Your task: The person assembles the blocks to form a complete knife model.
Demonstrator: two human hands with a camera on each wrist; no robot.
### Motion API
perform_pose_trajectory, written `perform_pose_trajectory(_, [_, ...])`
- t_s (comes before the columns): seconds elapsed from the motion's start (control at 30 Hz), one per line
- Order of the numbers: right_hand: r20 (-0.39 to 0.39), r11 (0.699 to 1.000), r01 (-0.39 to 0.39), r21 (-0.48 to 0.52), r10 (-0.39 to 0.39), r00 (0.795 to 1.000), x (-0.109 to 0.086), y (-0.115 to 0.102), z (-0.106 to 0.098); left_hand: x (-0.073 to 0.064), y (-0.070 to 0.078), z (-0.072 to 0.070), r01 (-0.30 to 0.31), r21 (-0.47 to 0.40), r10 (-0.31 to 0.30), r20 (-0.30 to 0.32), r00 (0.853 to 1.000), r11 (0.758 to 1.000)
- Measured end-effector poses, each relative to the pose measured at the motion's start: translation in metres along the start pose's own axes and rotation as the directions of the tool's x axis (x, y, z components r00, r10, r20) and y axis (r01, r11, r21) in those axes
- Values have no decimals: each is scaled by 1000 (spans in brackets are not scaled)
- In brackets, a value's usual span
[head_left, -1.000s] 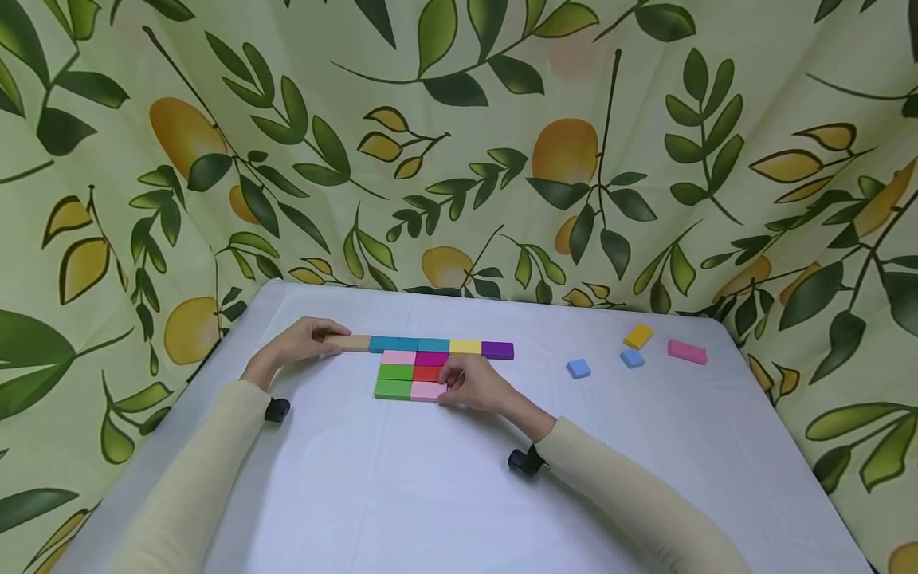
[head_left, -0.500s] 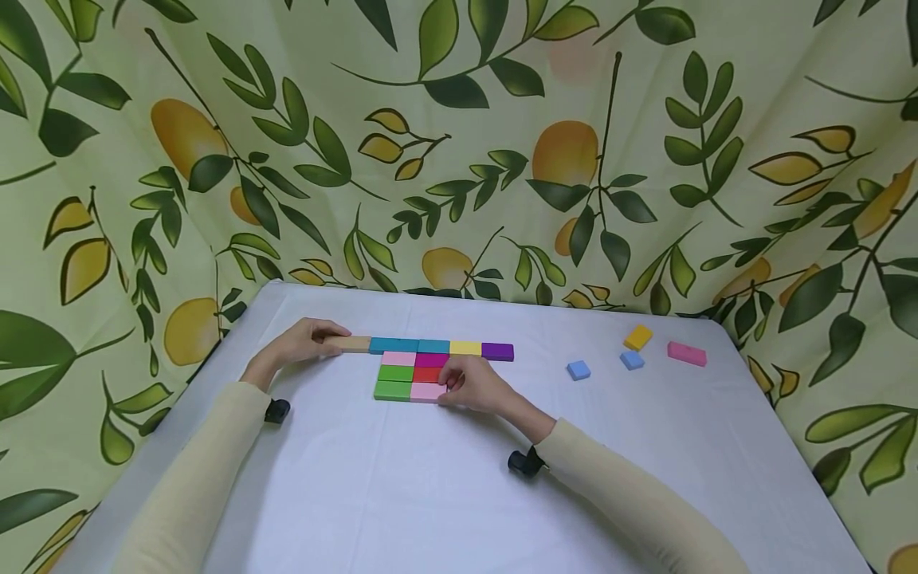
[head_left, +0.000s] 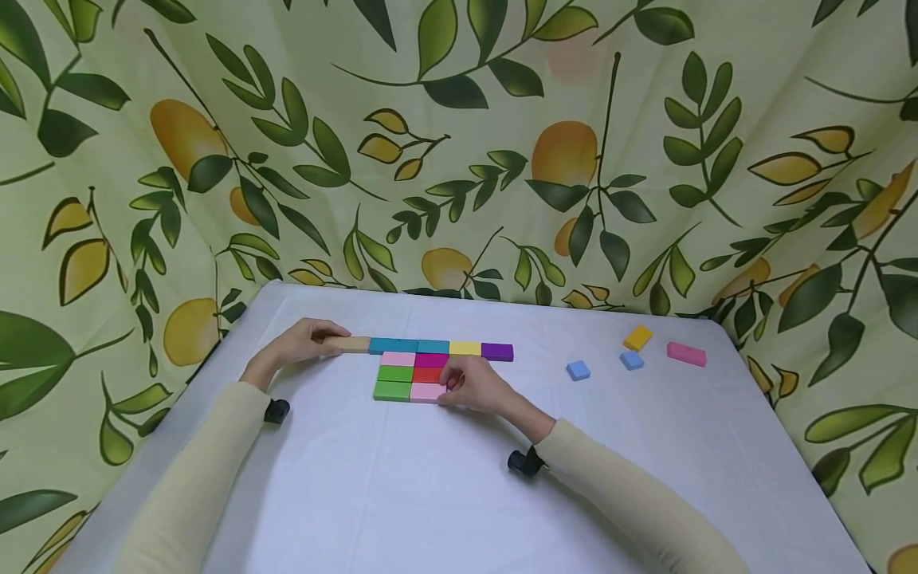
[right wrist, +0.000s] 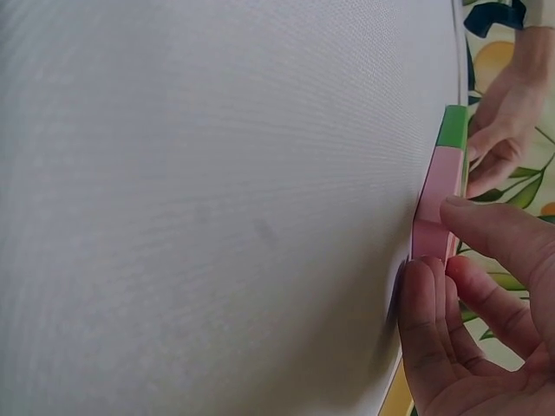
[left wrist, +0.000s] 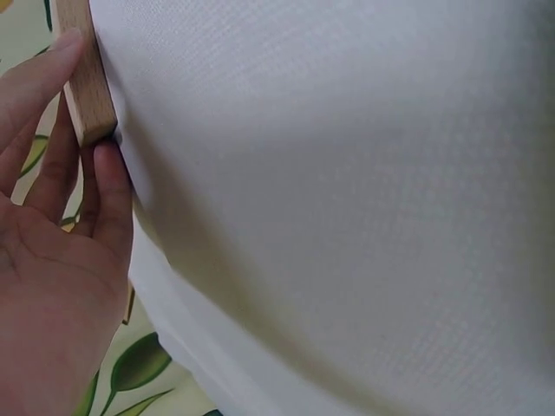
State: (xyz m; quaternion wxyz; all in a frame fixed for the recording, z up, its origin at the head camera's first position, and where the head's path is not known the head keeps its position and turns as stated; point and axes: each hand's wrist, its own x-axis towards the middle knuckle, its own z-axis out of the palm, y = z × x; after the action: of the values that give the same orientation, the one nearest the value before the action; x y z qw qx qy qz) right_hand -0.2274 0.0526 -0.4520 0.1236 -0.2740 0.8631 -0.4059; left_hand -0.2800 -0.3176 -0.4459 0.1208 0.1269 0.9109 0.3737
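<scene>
In the head view, my left hand [head_left: 304,339] holds the left end of a plain wooden block [head_left: 354,344]. The left wrist view has its thumb on the block's [left wrist: 91,104] side and fingers at the end. That block begins a row of teal, yellow [head_left: 465,348] and purple [head_left: 497,351] blocks. Below the row, touching it, lie pairs of light pink, magenta [head_left: 431,360], green [head_left: 395,373] and red [head_left: 427,374] blocks. My right hand [head_left: 476,385] pinches the right end of the nearest light pink block [head_left: 425,391], beside a green block [right wrist: 453,127], and partly hides the red one.
Loose blocks lie at the right: two blue ones [head_left: 578,370], an orange-yellow one [head_left: 637,336] and a pink one [head_left: 686,353]. A white cloth [head_left: 402,494] covers the table. A leaf-and-fruit patterned curtain [head_left: 488,263] hangs behind and at both sides.
</scene>
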Motion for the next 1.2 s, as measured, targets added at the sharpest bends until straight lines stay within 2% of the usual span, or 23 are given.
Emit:
perform_pose_trajectory(0.37, [4, 1000, 5, 18, -5, 1000, -2, 1, -4, -2, 4, -4, -47, 37, 47, 1, 999, 998])
perform_pose_trajectory(0.57, [19, 997, 39, 67, -40, 999, -7, 12, -24, -10, 13, -8, -122, 56, 125, -62, 990, 991])
perform_pose_trajectory(0.73, [-4, 995, 65, 78, -65, 998, -19, 26, -46, -15, 31, -7, -188, 31, 189, -70, 979, 982])
perform_pose_trajectory(0.83, [-17, 993, 73, 88, -71, 997, -31, 36, -60, -15, 43, 0, -237, 9, 238, -48, 970, 971])
perform_pose_trajectory(0.97, [-32, 992, 77, 104, -74, 997, -50, 51, -78, -14, 59, 15, -290, -29, 291, 13, 957, 957])
perform_pose_trajectory(1.2, [-54, 995, -10, 103, 15, 998, -85, 79, -103, -14, 76, 44, -303, -47, 306, 159, 939, 952])
